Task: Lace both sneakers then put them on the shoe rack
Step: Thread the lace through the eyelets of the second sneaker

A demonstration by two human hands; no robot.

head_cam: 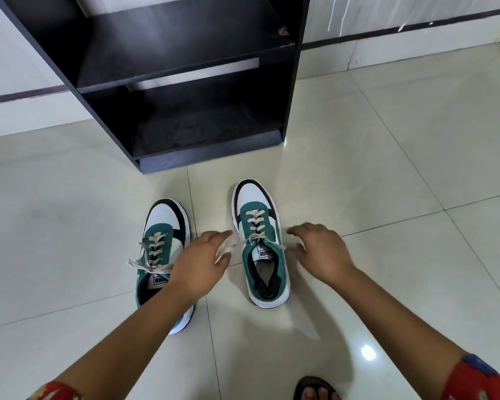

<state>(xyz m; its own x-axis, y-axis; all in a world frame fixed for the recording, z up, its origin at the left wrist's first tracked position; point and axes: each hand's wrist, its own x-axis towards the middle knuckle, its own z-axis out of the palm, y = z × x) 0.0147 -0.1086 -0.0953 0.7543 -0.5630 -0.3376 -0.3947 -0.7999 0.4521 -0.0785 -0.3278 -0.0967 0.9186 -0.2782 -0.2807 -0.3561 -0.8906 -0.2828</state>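
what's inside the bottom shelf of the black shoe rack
Nothing stands on the bottom shelf of the black wooden shoe rack; only its dusty, scuffed board shows. Both green-and-white sneakers are on the tiled floor in front. The shelf's left back corner is too dark to see.

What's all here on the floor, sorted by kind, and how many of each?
Sneakers: 2 (left sneaker, right sneaker)
Shoe racks: 1 (black shoe rack)
Hands: 2 (left hand, right hand)
Sandalled feet: 1 (foot)
Total: 6

Two sneakers (211, 249) side by side on floor (387, 168), before rack (185, 82).
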